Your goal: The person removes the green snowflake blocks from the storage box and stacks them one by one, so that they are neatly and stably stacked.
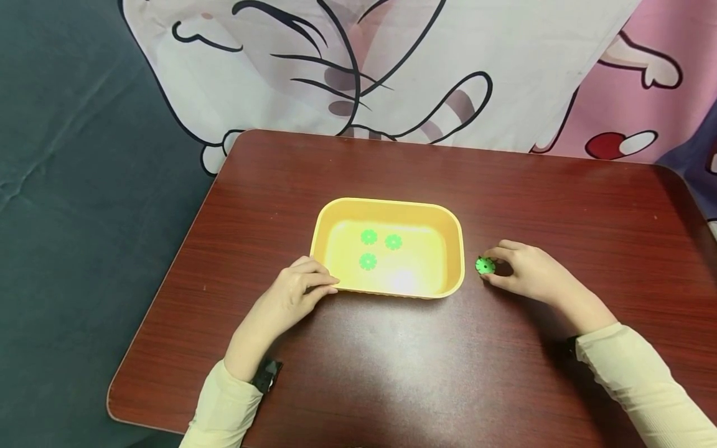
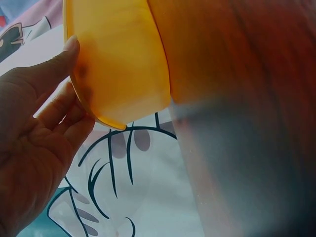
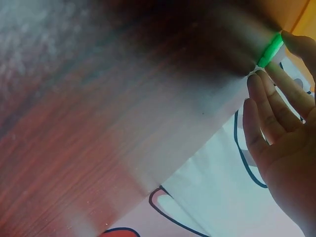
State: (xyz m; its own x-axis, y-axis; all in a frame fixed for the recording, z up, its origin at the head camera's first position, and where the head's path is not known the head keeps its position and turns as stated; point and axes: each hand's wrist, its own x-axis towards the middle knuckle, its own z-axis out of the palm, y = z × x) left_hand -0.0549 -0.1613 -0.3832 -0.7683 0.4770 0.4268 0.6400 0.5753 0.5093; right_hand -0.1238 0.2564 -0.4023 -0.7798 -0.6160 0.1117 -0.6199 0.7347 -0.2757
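Note:
A yellow plastic bin stands on the table, with three green notched discs lying on its floor; one disc is nearest the front. My left hand pinches the bin's near left corner, and in the left wrist view the thumb lies over the rim with the fingers on the outer side. Just right of the bin, my right hand pinches another green notched disc between thumb and fingertips. From the right wrist view this green disc appears edge-on, close to the tabletop.
The dark red wooden table has rounded corners. Behind its far edge hangs a cloth printed with cartoon figures. A dark grey-green surface lies to the left. Black bands sit on both wrists.

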